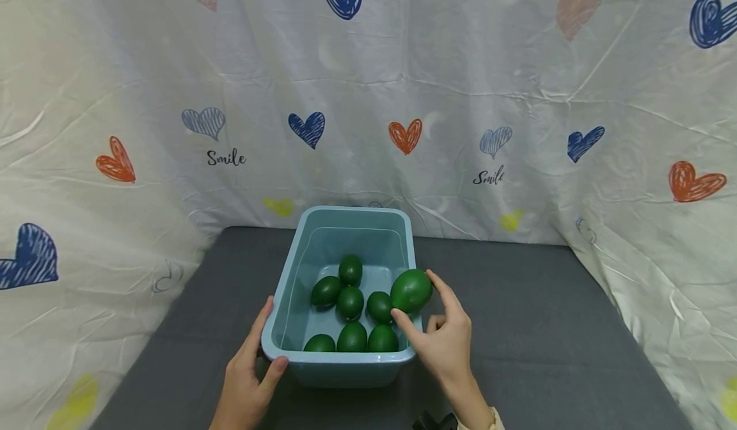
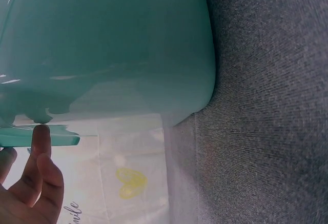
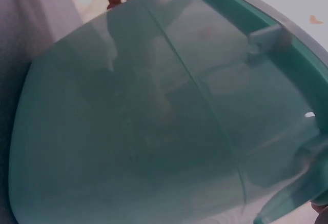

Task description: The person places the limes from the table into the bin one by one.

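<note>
7 green fruits lie in the blue tub [image 1: 288, 289] beside my right hand [image 1: 443, 343], which pinches an 8th green fruit [image 1: 411, 290] at its rim; my left hand [image 1: 247, 379] grips the near corner, steadying it.

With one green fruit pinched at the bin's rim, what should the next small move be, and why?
Probably carry the green oval fruit clear of the rim. The right hand pinches it between thumb and fingers at the right rim of the light blue plastic bin, and the left hand grips the near left corner. Whether the fruit is going in or out cannot be told.
</note>
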Motion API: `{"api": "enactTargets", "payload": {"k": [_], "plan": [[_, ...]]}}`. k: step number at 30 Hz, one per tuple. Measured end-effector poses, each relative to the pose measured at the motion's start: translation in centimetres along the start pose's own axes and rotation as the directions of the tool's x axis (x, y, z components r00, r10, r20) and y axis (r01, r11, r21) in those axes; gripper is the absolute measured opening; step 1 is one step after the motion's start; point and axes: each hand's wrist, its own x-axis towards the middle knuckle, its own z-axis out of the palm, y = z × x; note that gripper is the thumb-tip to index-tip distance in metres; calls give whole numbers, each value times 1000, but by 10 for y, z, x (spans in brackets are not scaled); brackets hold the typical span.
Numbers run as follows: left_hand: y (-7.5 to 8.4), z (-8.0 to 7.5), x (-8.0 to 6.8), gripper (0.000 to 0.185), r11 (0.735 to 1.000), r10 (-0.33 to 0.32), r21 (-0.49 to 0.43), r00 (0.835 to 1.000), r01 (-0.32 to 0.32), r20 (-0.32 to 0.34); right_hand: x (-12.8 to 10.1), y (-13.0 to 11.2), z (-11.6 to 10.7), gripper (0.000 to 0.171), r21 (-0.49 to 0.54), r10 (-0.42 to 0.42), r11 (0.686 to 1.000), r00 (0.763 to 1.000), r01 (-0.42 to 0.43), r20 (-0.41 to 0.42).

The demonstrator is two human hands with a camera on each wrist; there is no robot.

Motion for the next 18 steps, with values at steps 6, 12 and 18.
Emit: {"api": "enactTargets", "payload": {"k": [6,12,18], "plan": [[0,0,0,89,1000,0,6,1000,0,1,3,0,2,77,6,-21,1000,999,20,40],[0,0,0,90,1000,5,4,1000,-5,-4,5,0,2,79,8,-39,999,995,39,89],[-1,0,0,89,1000,29,-7,1000,-29,-4,6,0,1,79,8,-55,998,993,55,103]]}}
